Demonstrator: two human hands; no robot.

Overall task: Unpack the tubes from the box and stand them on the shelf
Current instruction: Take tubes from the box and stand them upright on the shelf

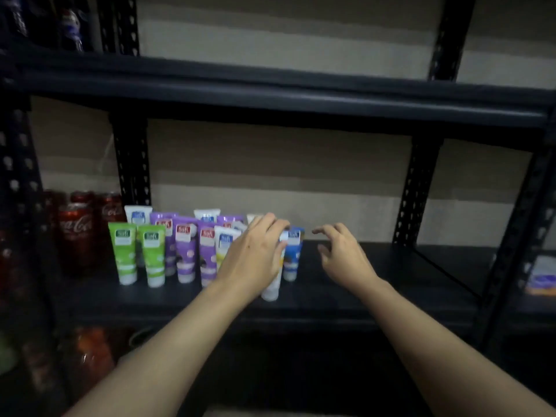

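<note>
**A:** Left hand, quick?

**B:** The left hand (255, 257) is wrapped round a white tube (272, 285), fingers curled over its upper end. The tube is cap-down on the shelf (376, 284). My guess is it's being steadied so it stands.

**A:** Right?

**B:** The right hand (343, 257) holds nothing, fingers spread and loosely bent. It hovers just right of the blue tube (293, 254), apart from it as far as I can tell. It's likely there to catch a tip-over.

**A:** Other tubes?

**B:** The blue one is between the two hands. Left of the gripping hand are the purple tubes (186, 254), then the two green tubes (126, 254), with white ones behind. All stand upright on their caps, packed close so they prop each other.

**A:** Box?

**B:** Not in view. There are Coca-Cola bottles (75, 233) beyond the green tubes.

**A:** Stage?

**B:** I'd say placing. There's bare shelf right of the free hand for more.
</note>
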